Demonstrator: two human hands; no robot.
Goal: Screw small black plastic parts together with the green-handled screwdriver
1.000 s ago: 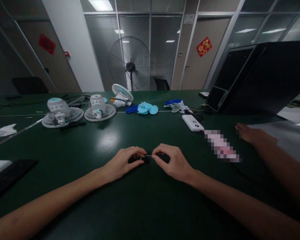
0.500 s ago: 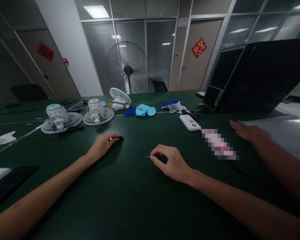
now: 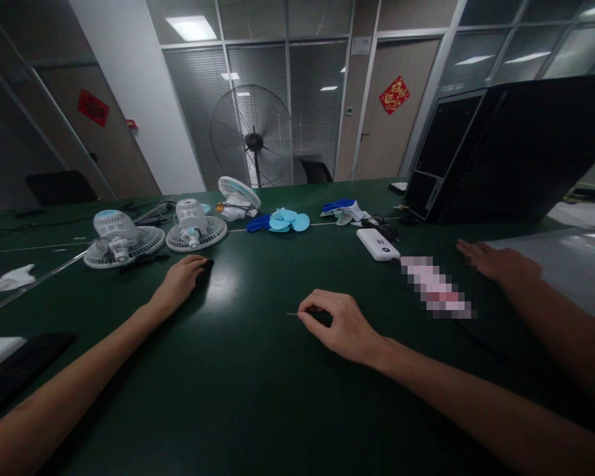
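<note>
My left hand (image 3: pixel 181 281) is low over the dark green table, its fingers closed in a pinch on a small black object (image 3: pixel 209 262) whose kind I cannot make out. Near the middle of the table, my right hand (image 3: pixel 340 324) pinches a thin metal pin-like rod (image 3: pixel 291 313) between thumb and forefinger. The rod's tip points left, and the rest is hidden in the fingers. A pale patch of light (image 3: pixel 223 283) shines on the tabletop just right of my left hand.
Small white fans (image 3: pixel 193 228) stand left, near light-blue fan blades (image 3: pixel 288 220) and blue-white gloves (image 3: pixel 344 210). A white power bank (image 3: pixel 377 244) lies right. Another person's hand (image 3: pixel 500 261) rests beside clear plastic sheeting (image 3: pixel 575 258), before a large black case (image 3: pixel 515 152).
My left hand has moved left and slightly away from me with the black object, and the light patch now shows on the table. My right hand stays almost still.
</note>
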